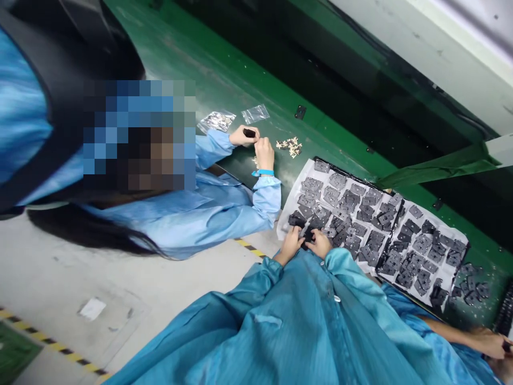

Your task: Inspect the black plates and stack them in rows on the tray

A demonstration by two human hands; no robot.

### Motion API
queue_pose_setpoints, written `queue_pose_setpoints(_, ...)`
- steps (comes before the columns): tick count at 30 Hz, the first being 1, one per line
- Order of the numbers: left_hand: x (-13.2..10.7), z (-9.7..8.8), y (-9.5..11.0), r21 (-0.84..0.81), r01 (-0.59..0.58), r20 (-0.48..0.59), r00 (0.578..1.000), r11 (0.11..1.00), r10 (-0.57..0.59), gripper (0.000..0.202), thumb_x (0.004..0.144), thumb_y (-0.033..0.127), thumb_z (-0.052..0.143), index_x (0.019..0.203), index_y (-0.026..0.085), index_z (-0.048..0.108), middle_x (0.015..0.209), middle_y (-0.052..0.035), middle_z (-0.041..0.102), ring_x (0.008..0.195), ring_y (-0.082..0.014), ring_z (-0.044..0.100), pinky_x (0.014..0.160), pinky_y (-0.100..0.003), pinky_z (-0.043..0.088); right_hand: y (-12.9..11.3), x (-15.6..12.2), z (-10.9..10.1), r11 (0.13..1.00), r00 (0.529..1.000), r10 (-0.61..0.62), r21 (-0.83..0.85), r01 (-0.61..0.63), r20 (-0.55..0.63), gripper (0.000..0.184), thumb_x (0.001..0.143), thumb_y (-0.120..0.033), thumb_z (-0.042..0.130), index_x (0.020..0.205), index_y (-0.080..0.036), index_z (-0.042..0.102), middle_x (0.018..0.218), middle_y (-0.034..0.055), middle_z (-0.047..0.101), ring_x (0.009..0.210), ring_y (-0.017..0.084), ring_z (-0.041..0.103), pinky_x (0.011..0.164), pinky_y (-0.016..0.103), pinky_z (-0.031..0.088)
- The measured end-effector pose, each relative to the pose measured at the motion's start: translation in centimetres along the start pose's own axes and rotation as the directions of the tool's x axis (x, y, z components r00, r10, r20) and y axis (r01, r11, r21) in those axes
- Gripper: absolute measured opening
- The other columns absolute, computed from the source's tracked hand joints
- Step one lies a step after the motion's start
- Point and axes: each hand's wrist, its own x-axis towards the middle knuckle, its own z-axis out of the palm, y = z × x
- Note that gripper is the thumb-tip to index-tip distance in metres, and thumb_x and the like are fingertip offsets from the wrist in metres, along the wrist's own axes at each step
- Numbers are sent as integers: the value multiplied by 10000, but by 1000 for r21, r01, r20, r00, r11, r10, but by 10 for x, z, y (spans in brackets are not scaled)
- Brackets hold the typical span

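Note:
My left hand and my right hand are close together at the near edge of a tray lined with white sheet. Both are closed on a small black plastic part between them, its shape partly covered by the fingers. Just beyond my left fingers lies another dark part. Many similar dark grey plates rest in rows on the white lining.
A second lined tray adjoins on the right, with loose black parts beyond it. To the left, a co-worker's hands hold a black part near small pale pieces and plastic bags. Another person's hand is at lower right.

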Motion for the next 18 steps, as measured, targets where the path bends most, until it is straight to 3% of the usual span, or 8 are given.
queue_pose_setpoints(4, 4, 3, -8, -9, 66, 67, 996, 998, -66, 375, 655, 111, 714, 984, 210, 562, 854, -18, 602, 788, -202, 652, 777, -345, 524, 4, 5, 12, 999, 999, 38, -8, -38, 37, 408, 604, -192, 810, 942, -210, 582, 764, -15, 590, 712, 164, 582, 740, 308, 467)
queue_pose_setpoints(8, 0, 2, -10, -41, 107, 91, 991, 993, -103, 415, 637, 101, 714, 1012, 186, 558, 818, 10, 580, 667, -157, 628, 679, -301, 516, 6, 1, 15, 995, 996, 76, 59, -78, 42, 402, 616, -258, 818, 939, -212, 582, 633, -69, 540, 555, 120, 521, 594, 259, 439)
queue_pose_setpoints(11, -4, -4, -1, -77, 95, 99, 991, 993, -87, 416, 683, 137, 697, 1071, 160, 550, 809, 15, 575, 619, -130, 608, 649, -280, 508, -3, -1, 10, 991, 998, 38, 129, -45, 51, 335, 665, -297, 776, 932, -196, 601, 597, -75, 523, 519, 109, 497, 536, 233, 412)
queue_pose_setpoints(14, -7, -22, 24, -123, 13, 110, 994, 992, 1, 414, 715, 160, 691, 1106, 160, 559, 863, -3, 610, 671, -123, 618, 698, -278, 515, -23, -3, -12, 984, 997, -49, 173, 37, 65, 176, 749, -296, 682, 872, -179, 636, 625, -50, 539, 545, 109, 490, 552, 238, 413)
queue_pose_setpoints(16, -8, -39, 52, -221, -56, 152, 984, 974, 91, 440, 727, 183, 699, 1145, 171, 562, 904, -21, 641, 697, -129, 636, 701, -277, 523, -44, -8, -36, 978, 989, -127, 178, 113, 70, 127, 792, -292, 636, 842, -180, 667, 688, -24, 568, 615, 119, 510, 615, 255, 432)
queue_pose_setpoints(18, -8, -56, 87, -388, -63, 242, 955, 920, 168, 438, 780, 239, 673, 1192, 164, 540, 806, -15, 654, 635, -138, 646, 626, -267, 529, -71, -17, -63, 959, 971, -232, 181, 218, 59, 150, 841, -302, 600, 872, -191, 696, 786, 0, 601, 734, 140, 551, 728, 284, 455)
